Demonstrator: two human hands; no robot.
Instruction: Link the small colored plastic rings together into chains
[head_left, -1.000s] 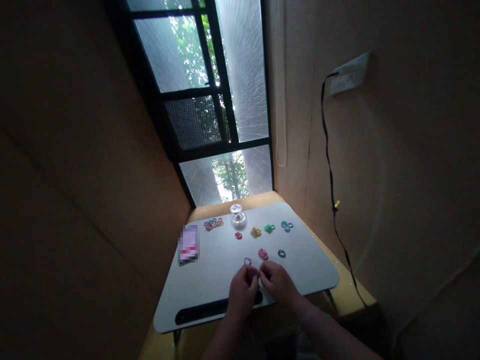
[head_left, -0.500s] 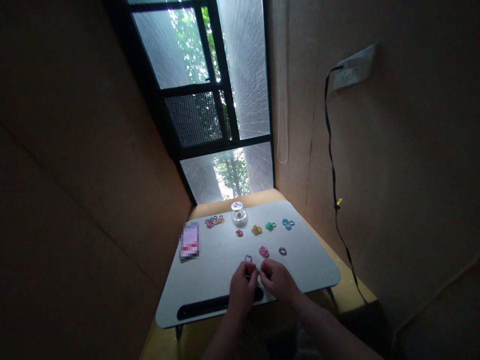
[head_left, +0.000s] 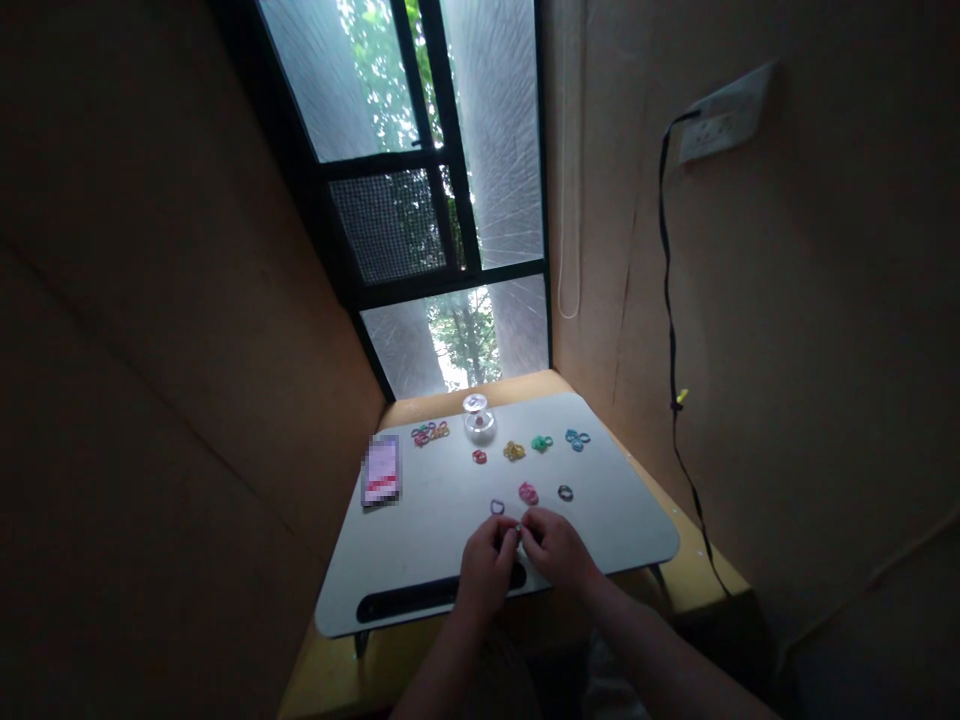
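Observation:
My left hand (head_left: 489, 565) and my right hand (head_left: 556, 548) meet over the near edge of a white lap table (head_left: 420, 535). Both are closed in a pinch, fingertips almost touching. Between them shows a tiny green band (head_left: 517, 528), mostly covered by the fingers. Just beyond my hands lie a purple band (head_left: 497, 507), a pink bunch of bands (head_left: 529, 493) and a dark band (head_left: 565, 493). Farther back are small bunches in red (head_left: 479, 457), yellow (head_left: 514, 451), green (head_left: 541, 443) and blue (head_left: 577, 440).
A mixed-colour pile of bands (head_left: 430, 433) lies at the back left, beside a clear plastic container (head_left: 479, 423). A blurred pinkish packet or phone (head_left: 382, 470) rests at the left edge. A black slot (head_left: 409, 600) runs along the front. A cable (head_left: 667, 290) hangs on the right wall.
The view has tilted slightly, so the table sits a little higher in the picture. My hands stay pinched together, with only small finger movement around the green band.

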